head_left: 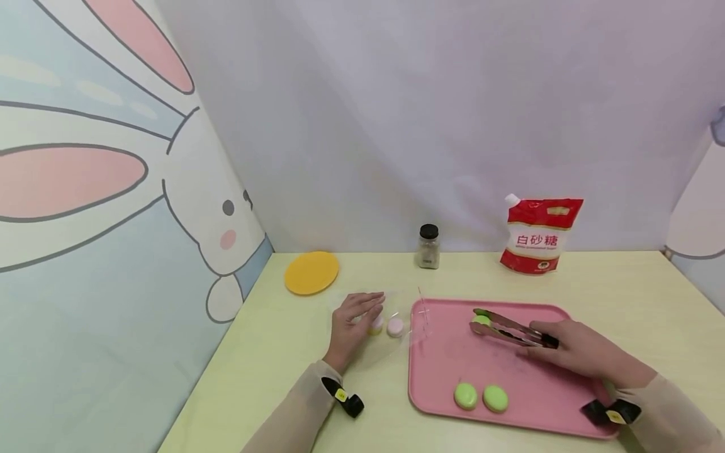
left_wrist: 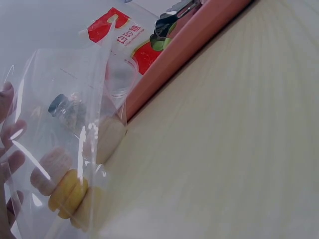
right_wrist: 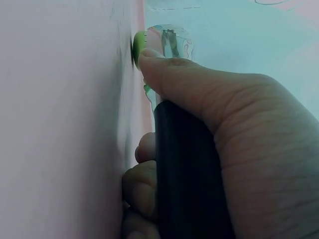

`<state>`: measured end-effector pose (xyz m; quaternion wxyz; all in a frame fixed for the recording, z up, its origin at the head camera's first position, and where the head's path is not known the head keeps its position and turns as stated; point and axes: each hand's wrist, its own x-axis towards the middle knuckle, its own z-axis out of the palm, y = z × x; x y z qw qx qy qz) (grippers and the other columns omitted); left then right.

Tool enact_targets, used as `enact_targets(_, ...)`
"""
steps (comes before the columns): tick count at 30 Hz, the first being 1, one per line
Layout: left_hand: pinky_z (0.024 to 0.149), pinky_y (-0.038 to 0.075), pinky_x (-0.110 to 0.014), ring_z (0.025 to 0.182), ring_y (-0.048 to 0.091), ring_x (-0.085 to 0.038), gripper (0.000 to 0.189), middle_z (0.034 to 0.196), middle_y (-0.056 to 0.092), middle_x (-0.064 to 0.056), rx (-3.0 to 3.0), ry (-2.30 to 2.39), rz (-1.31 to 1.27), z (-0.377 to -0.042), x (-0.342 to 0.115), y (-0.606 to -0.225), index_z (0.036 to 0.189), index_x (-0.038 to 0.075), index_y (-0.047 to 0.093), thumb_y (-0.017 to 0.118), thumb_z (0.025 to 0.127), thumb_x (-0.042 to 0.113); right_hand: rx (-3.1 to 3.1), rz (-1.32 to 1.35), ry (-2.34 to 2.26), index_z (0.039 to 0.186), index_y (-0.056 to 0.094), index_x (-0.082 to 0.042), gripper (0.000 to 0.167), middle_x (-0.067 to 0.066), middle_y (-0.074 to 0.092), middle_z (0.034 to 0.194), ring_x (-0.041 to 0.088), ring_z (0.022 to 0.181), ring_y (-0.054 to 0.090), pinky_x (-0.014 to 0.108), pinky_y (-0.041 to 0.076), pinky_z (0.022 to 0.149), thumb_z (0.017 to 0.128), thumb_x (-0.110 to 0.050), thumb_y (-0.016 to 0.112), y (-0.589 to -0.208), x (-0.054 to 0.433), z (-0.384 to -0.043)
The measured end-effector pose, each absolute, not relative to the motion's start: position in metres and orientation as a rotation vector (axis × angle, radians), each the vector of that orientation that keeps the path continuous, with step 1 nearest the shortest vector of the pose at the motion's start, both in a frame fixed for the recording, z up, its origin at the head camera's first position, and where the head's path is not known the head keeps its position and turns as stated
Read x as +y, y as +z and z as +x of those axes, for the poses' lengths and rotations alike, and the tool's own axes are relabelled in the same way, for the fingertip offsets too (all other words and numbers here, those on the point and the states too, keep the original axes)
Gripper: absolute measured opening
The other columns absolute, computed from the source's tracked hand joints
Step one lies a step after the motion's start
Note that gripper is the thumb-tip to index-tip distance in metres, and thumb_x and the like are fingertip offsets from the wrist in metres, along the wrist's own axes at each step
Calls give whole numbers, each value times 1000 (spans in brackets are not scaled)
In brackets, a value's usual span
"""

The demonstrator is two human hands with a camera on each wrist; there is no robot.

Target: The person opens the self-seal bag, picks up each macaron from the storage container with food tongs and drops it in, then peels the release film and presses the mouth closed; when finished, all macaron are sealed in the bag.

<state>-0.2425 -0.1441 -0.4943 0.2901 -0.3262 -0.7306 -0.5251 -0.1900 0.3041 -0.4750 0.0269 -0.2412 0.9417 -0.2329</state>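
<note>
Clearly, head: R hand [head_left: 589, 352] is gripping tongs [head_left: 511, 323], tips bracketing a green macaron [head_left: 482, 320] over pink tray [head_left: 527, 390], prob. for cleanliness. L wrist: L hand [left_wrist: 15, 162], fingers apart, is prob. steadying a clear bag [left_wrist: 52, 134]; pinch: can't tell. R wrist: thumb [right_wrist: 199, 92] is pressing the handle [right_wrist: 192, 174].

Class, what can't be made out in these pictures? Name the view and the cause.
Head: print on the jar, too small.
Left wrist: most of the left hand, cut off by the left edge.
Right wrist: the end of the black handle, cut off by the bottom edge.
</note>
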Motion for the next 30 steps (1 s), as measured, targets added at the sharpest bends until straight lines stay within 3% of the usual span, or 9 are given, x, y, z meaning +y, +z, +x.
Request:
enact_targets(14, 91, 49, -34, 104, 65, -29, 24, 115, 73, -12, -1941, -1411, -863, -243, -144, -494, 112, 1, 76, 74, 89, -2, 2863, -738, -677, 90, 56, -32, 27, -17, 45, 64, 0, 59, 46, 22, 36, 55, 93, -57, 64, -466, 301, -189)
enact_targets(20, 91, 50, -33, 104, 65, -28, 24, 115, 74, -11, -1938, -1419, -860, -243, -147, -496, 113, 1, 76, 74, 89, -1, 2799, -879, -666, 85, 55, -31, 28, -19, 44, 64, -2, 57, 45, 22, 35, 54, 93, -55, 66, -433, 275, -188)
enact_targets(26, 93, 50, -34, 104, 66, -27, 24, 115, 74, -11, -1919, -1424, -860, -245, -148, -496, 113, 1, 76, 74, 89, -2, 2816, -922, -610, 83, 54, -30, 36, -16, 41, 60, 0, 52, 39, 24, 34, 53, 90, -63, 64, -396, 232, -200)
enact_targets(30, 93, 51, -34, 104, 66, -28, 24, 114, 74, -13, -1913, -1427, -868, -244, -145, -492, 112, -1, 75, 73, 88, -4, 2728, -846, -588, 82, 55, -26, 40, -12, 43, 61, 2, 53, 40, 25, 33, 51, 83, -61, 74, -393, 226, -205)
